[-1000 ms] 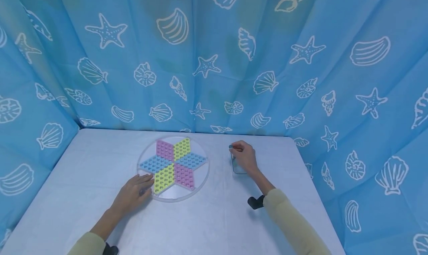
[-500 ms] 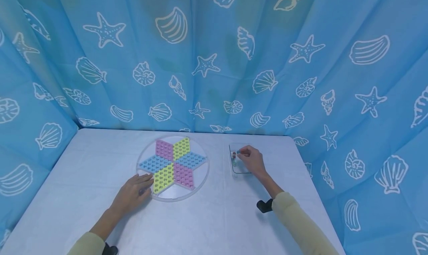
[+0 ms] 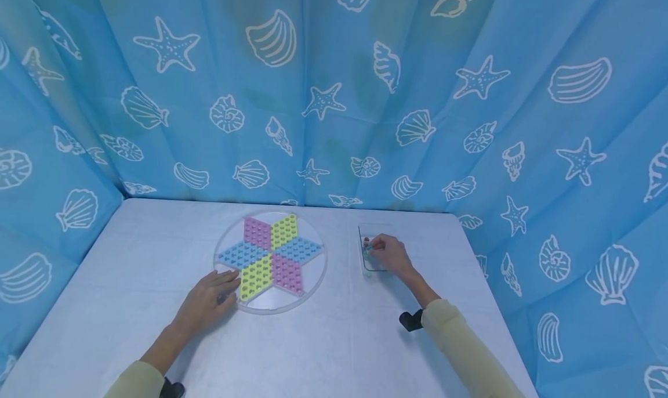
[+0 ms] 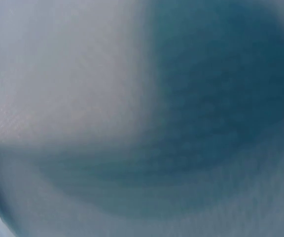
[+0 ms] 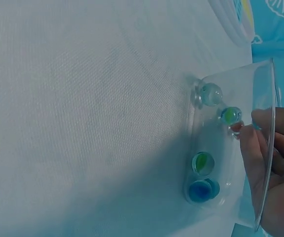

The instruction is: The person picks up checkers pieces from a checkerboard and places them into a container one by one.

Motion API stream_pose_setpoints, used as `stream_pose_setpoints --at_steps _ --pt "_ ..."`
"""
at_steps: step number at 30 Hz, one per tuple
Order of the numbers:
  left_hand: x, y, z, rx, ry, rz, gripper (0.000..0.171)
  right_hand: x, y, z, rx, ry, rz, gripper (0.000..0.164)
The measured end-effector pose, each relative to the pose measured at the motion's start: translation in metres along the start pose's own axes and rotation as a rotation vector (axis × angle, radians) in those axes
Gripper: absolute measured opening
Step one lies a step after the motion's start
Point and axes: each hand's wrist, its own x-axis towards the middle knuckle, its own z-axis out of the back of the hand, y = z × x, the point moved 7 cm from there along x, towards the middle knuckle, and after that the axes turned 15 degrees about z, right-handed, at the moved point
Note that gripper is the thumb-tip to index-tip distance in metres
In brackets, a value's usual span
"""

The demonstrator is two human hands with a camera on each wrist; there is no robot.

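My left hand (image 3: pixel 209 299) rests at the left edge of a round Chinese checkers board (image 3: pixel 271 299), fingers loosely extended over its rim. The board bears a pink, yellow and blue star with rows of small holes. To its right, my right hand (image 3: pixel 392 255) reaches into a clear plastic box (image 5: pixel 260 84). Thumb and forefinger pinch a small teal marble (image 3: pixel 369 248), mostly hidden by the fingers in the right wrist view. Loose in the box lie several glass marbles, among them a clear one (image 5: pixel 211 94), a green one (image 5: pixel 202 163) and a blue one (image 5: pixel 200 190).
A white cloth covers the table (image 3: pixel 313 351). Blue curtains (image 3: pixel 334 137) with white shell and starfish prints stand behind it and at both sides. The left wrist view holds mostly blurred white cloth (image 4: pixel 63 74) and shadow.
My right hand has drawn back from the box's far left rim with the marble, then lowered it into the box. The left hand and the board stay put.
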Motion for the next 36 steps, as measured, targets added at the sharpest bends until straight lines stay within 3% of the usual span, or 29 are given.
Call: stream_pose_setpoints --at_steps 11,36 --pt "0.001 0.000 0.000 -0.011 -0.002 -0.006 0.034 0.008 -0.008 -0.010 -0.146 0.050 -0.032 0.013" --pt "0.000 0.002 -0.003 0.018 -0.004 -0.005 0.034 0.010 -0.009 -0.015 -0.204 0.096 -0.061 0.019"
